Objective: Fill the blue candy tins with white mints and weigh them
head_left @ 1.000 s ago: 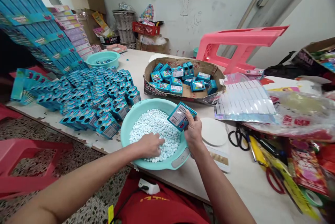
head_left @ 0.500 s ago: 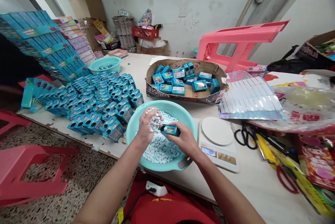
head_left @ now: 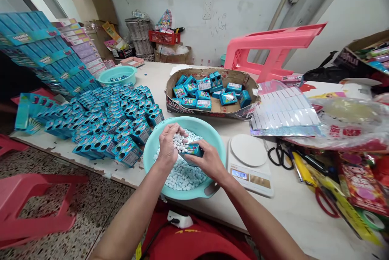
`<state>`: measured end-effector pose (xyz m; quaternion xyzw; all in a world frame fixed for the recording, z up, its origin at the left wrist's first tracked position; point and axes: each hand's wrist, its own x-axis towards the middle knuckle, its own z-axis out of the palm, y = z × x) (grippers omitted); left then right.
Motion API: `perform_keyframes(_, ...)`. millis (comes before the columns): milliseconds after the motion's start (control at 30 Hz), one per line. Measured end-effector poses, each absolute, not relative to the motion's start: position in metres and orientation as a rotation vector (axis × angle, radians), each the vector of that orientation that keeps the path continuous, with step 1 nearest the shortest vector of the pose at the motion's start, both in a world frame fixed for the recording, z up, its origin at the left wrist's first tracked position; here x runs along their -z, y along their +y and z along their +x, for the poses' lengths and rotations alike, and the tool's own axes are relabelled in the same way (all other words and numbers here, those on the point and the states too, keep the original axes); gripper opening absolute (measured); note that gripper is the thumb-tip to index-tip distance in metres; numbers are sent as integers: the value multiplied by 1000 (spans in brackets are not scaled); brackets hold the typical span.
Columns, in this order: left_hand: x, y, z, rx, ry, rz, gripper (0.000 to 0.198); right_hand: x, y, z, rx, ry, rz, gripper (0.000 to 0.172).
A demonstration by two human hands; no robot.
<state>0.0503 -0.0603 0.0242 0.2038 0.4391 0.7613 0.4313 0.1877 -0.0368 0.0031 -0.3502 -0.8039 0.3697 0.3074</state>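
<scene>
Head view: we're seeing two hands working over a turquoise basin (head_left: pixel 218 142) on the worktop (head_left: pixel 273 221). Our left hand (head_left: pixel 167 146) is cupping, fingers curled partway, and is holding a heap of white pellets (head_left: pixel 180 143). Our right hand (head_left: pixel 209 160) is closing around a small blue box (head_left: pixel 195 150), thumb on the near side, fingers on the far side. The box is lying on its side above the basin, one end pointing at the cupped pellets; we can't tell whether any are going in. Loose pellets are covering the basin's bottom. White scale (head_left: pixel 247 150) is sitting just right of the basin, display showing zero. Blue boxes (head_left: pixel 103 118) are standing in rows to the left; a cardboard tray (head_left: pixel 209 113) behind the basin is holding more. Black scissors (head_left: pixel 280 156) are lying right of the scale.
</scene>
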Motion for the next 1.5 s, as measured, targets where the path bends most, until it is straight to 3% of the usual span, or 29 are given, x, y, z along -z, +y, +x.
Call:
perform_keyframes(933,-31,-72,45,-1768,1274,819,21,-4,-34,200,-1260,-1862,-894,32)
perform_keyframes(1033,-17,-83,23,-1416,1665,1150,25,-6,-31,215,-1298,-1767,-921,35)
perform_keyframes(1167,9,-102,19,-364,2212,1623,36,-3,-25,225,-1282,-1694,-993,37)
perform_keyframes(1233,17,-109,34,-46,2250,1704,48,0,-24,224,-1285,-1663,-989,38)
perform_keyframes(1333,22,-112,62,88,2134,1794,56,3,-24,223,-1314,-1595,-985,39)
perform_keyframes(1500,27,-103,71,-43,1959,1758,31,0,-24,223,-1309,-1598,-942,37)
